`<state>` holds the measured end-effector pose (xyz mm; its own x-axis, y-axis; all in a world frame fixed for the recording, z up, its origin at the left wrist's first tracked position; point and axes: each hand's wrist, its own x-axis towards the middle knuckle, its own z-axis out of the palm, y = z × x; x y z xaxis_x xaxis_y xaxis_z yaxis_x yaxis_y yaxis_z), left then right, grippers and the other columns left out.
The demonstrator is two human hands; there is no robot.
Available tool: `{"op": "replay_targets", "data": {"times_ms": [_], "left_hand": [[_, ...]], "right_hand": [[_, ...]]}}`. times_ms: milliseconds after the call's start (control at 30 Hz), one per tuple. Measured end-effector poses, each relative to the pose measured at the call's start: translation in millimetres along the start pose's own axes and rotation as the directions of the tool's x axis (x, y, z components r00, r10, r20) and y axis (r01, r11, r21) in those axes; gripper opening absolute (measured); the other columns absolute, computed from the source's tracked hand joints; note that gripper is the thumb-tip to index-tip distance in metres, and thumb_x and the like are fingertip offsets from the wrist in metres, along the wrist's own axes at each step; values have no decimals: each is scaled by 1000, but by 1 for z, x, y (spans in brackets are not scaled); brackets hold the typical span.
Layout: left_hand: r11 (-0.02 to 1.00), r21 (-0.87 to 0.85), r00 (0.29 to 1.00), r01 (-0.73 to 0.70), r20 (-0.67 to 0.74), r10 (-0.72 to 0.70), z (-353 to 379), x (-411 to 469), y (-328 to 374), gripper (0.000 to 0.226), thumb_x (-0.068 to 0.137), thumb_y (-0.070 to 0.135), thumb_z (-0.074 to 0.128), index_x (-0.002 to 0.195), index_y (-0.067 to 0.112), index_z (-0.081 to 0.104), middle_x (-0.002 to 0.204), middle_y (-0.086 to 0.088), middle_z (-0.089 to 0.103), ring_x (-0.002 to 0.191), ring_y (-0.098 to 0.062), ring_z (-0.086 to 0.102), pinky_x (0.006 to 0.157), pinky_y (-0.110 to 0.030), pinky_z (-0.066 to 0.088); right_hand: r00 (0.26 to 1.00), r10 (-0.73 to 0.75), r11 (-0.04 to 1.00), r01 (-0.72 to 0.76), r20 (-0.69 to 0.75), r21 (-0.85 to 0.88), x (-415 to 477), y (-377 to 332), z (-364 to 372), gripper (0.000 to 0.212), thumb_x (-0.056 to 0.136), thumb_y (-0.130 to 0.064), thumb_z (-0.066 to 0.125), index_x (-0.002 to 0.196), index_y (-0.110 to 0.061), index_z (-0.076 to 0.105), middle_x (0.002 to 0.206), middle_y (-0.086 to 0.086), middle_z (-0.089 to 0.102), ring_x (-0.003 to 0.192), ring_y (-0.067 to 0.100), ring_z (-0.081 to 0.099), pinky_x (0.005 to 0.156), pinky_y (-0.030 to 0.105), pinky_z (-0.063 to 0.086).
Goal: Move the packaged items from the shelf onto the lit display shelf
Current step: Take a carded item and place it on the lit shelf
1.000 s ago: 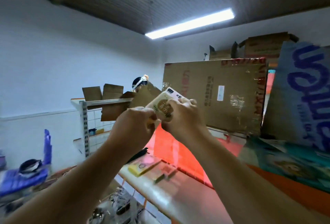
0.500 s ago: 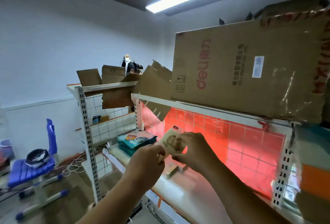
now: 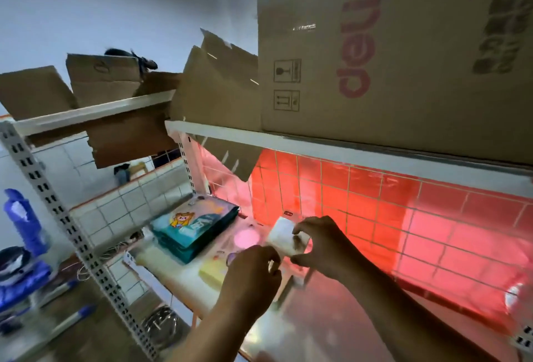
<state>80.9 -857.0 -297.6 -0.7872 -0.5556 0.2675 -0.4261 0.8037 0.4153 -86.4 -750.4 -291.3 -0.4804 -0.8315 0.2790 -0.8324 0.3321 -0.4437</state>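
While right hand (image 3: 323,242) pinches a packet (image 3: 284,235), left hand (image 3: 251,272) unclear, teal packs (image 3: 193,232) lie nearby.

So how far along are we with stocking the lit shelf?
Done: teal packs, yellow packet lie on the lit shelf. In hand: right hand holds a pale packet low over it, left hand beside. Left: set it down; remaining stock is out of view.

A large brown cardboard box (image 3: 403,58) with red lettering stands on the top board (image 3: 288,144), flush with its front edge. At the board's left end, torn cardboard flaps (image 3: 219,87) hang over. More flattened cardboard (image 3: 101,76) lies on the neighbouring rack, beside a white perforated upright (image 3: 66,232). At lower left is a blurred blue chair (image 3: 20,217), and a steel bowl (image 3: 161,324) sits below.
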Motion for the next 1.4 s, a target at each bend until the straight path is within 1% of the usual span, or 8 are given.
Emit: {"op": "replay_targets", "data": {"times_ms": [100,200,367,600,700,800,1000,1400], "left_hand": [[999,-45,999,-28,42,29,26,10,-17,14,89,31,63,102,33,66,108,13,67,105,-8,59,83,-15,27],[992,-123,998,-12,61,19,52,21,-33,18,88,39,65,105,33,69,107,13,67,101,-6,61,88,-18,40],[978,-198,993,-70,80,87,78,36,-50,26,83,46,59,92,28,75,85,12,73,76,-3,64,72,-22,50],[955,-225,978,-194,27,205,106,32,-65,5,85,27,74,87,24,72,76,9,67,62,-4,45,56,-5,28],[952,-205,974,-225,-20,226,116,31,-73,8,87,31,71,86,23,70,74,6,67,63,-14,55,58,-17,32],[958,-220,982,-183,0,188,122,27,-76,10,87,33,71,91,24,69,76,5,66,65,-16,60,56,-27,44],[963,-168,976,-212,7,216,122,20,-75,15,92,41,67,89,26,67,73,9,65,62,-10,58,55,-12,33],[952,-125,959,-278,23,283,121,18,-74,29,82,27,79,107,21,67,74,1,70,58,-20,62,51,-25,42]], "right_hand": [[999,18,999,-17,29,-28,11,16,21,44,64,-49,81,99,-28,68,97,-10,64,90,14,54,85,30,40],[996,72,995,-68,58,-66,19,31,46,47,61,-57,67,98,-28,69,99,-11,64,92,16,56,85,29,39],[987,157,988,-157,29,-9,18,50,81,35,62,-48,68,92,-31,65,95,-9,61,92,24,57,83,33,43],[983,170,982,-175,-66,-74,8,65,109,38,68,-62,68,80,-28,61,88,-16,52,87,21,56,80,33,39],[981,163,986,-165,-108,-10,3,64,116,45,72,-70,62,82,-26,61,102,-12,59,92,18,52,80,29,38],[960,243,963,-222,-137,154,-4,59,128,40,67,-63,73,87,-30,62,122,-14,54,108,14,49,88,29,45],[959,218,976,-216,-184,27,-15,67,137,47,73,-57,72,114,-34,66,145,-8,46,134,18,39,109,38,37],[959,229,973,-223,-167,54,-14,75,141,52,74,-61,68,120,-37,65,155,-11,38,141,18,36,110,39,37]]}}
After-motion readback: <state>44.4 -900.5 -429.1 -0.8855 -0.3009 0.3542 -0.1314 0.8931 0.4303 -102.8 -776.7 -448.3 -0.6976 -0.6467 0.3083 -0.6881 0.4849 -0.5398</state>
